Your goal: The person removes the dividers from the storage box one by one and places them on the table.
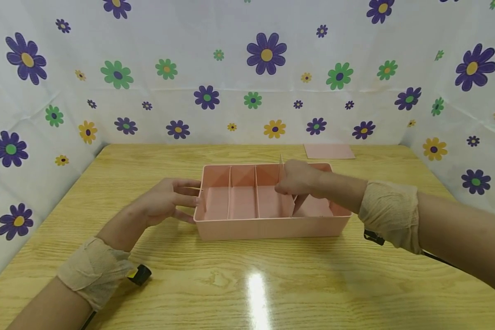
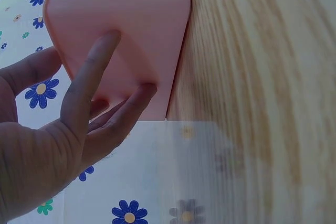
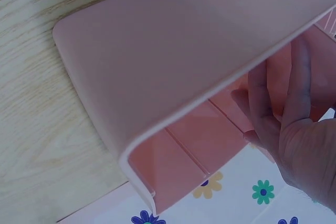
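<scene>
A long pink box point(image 1: 268, 230) stands on the table, with two upright dividers, a left divider point(image 1: 229, 195) and a middle divider point(image 1: 256, 195), across its left half. My left hand point(image 1: 162, 204) rests against the box's left end; in the left wrist view its fingertips point(image 2: 111, 39) touch the outer wall, fingers extended and spread. Reaching into the right half, my right hand point(image 1: 301, 178) holds another thin pink divider point(image 1: 281, 167), which leans and rises above the rim at the back. The right wrist view shows the fingers point(image 3: 299, 77) inside the box; their contact with the divider is partly hidden.
A flat pink panel point(image 1: 330, 151) lies on the wooden table point(image 1: 214, 279) behind the box, near the back edge. A white cloth point(image 1: 231, 55) with printed flowers hangs behind and at both sides. Small dark devices are strapped below both wrists.
</scene>
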A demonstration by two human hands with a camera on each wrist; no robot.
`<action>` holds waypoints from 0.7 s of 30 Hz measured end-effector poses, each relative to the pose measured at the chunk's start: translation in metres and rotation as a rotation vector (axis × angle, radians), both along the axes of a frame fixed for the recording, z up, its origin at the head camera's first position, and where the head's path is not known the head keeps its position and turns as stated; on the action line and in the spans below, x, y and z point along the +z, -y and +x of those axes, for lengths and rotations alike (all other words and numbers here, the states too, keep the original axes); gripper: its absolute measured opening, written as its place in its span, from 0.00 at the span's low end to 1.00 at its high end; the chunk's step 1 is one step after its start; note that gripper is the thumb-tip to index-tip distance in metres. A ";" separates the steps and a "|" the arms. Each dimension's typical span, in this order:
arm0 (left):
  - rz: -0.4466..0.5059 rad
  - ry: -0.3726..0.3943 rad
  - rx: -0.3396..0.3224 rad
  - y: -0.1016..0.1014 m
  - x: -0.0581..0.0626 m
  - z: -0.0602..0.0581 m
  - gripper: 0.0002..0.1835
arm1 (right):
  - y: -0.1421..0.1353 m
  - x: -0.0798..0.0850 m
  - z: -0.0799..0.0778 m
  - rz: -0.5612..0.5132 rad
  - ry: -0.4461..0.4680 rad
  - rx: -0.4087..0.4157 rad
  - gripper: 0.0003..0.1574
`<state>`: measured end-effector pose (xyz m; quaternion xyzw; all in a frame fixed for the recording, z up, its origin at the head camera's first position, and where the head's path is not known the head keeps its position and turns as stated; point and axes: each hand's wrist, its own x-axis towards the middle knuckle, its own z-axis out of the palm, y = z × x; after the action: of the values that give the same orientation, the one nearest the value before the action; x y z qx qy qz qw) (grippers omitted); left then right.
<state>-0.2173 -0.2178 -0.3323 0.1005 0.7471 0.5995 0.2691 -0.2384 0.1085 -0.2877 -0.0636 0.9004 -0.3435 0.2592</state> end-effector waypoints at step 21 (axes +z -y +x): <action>0.012 0.008 -0.003 0.001 -0.001 0.000 0.34 | 0.005 0.045 -0.001 0.098 -0.148 -0.016 0.16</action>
<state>-0.2176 -0.2185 -0.3332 0.1008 0.7423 0.6038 0.2725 -0.2399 0.1036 -0.2428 -0.0688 0.9332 -0.2955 0.1922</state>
